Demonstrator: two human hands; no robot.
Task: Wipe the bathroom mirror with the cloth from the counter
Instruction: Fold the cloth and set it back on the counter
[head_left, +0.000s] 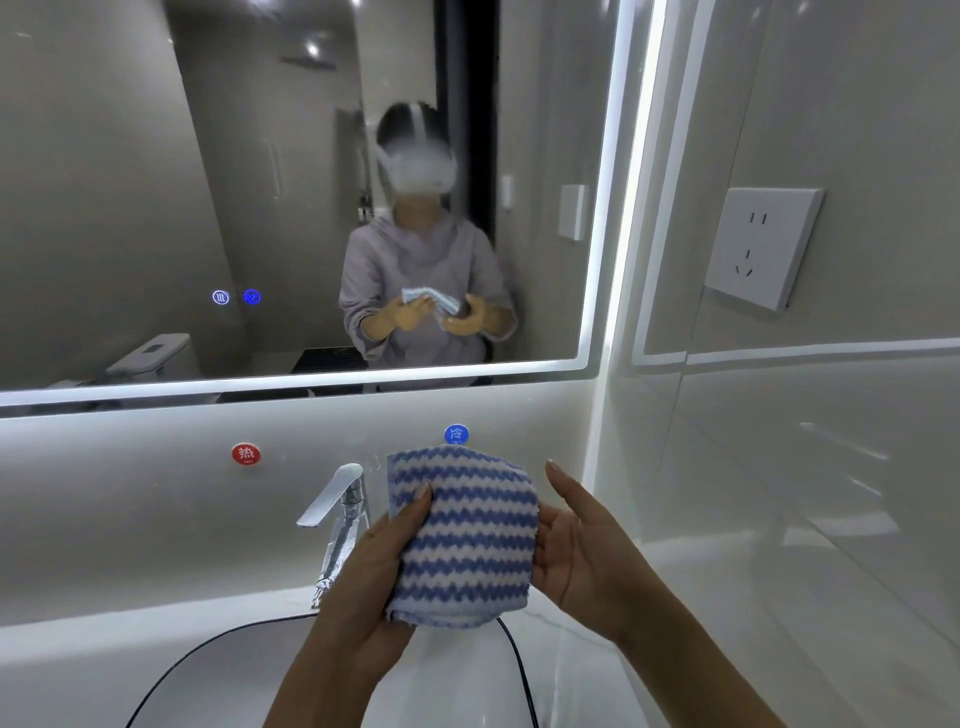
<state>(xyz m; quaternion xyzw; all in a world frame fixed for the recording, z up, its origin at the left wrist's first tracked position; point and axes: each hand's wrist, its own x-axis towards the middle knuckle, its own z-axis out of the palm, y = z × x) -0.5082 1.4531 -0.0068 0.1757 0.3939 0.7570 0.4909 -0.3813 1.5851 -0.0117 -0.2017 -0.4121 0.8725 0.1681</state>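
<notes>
- The mirror (130, 182) is on the far wall, its left and top cut off.
- There is one red sticker (245, 454) and one tap (337, 499).
- Your left hand (371, 566) pinches the one striped cloth (467, 535) near you, over the sink (208, 648). The thumb is in front and the fingers are hidden.
- The cloth half hides one blue sticker (456, 434).
- Your right hand (576, 551) touches the cloth's right edge with the thumb straight. Its fingers are hidden, so you cannot tell their hold.
- One socket (763, 247) is at the right.

A single wide-angle view from the person's head looks forward and down, facing the mirror (130, 182) above the counter (78, 654). The basin (234, 686) and faucet (335, 493) lie close below the lens. The mirror reflects the worn headset (415, 171), seen from the front.
</notes>
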